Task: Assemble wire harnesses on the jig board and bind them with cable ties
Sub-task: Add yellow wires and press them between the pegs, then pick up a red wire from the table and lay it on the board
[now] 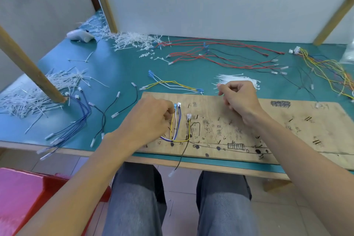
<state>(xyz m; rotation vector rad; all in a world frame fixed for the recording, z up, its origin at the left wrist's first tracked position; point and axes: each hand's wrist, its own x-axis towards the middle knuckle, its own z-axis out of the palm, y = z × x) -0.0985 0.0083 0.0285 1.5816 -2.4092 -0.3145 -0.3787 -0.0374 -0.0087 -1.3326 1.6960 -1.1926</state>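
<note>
A wooden jig board (272, 132) with pins and pen marks lies at the table's front edge. On its left part run a yellow, a white and a blue wire (175, 126) in a loop, and a black wire (182, 156) hangs over the table edge. My left hand (151, 119) rests on the board with its fingertips pinching these wires near their blue and white connectors. My right hand (239, 99) hovers over the board's far edge with fingers curled; a thin white cable tie (220, 93) seems pinched in them. A bundle of white cable ties (237, 79) lies just behind it.
Red and black wires (220, 55) spread across the back of the green table (118, 69). Yellow multicolour wires (325, 69) lie far right, blue wires (80, 119) and black wires (122, 105) left. Heaps of cut tie ends (38, 92) surround a wooden post (32, 69).
</note>
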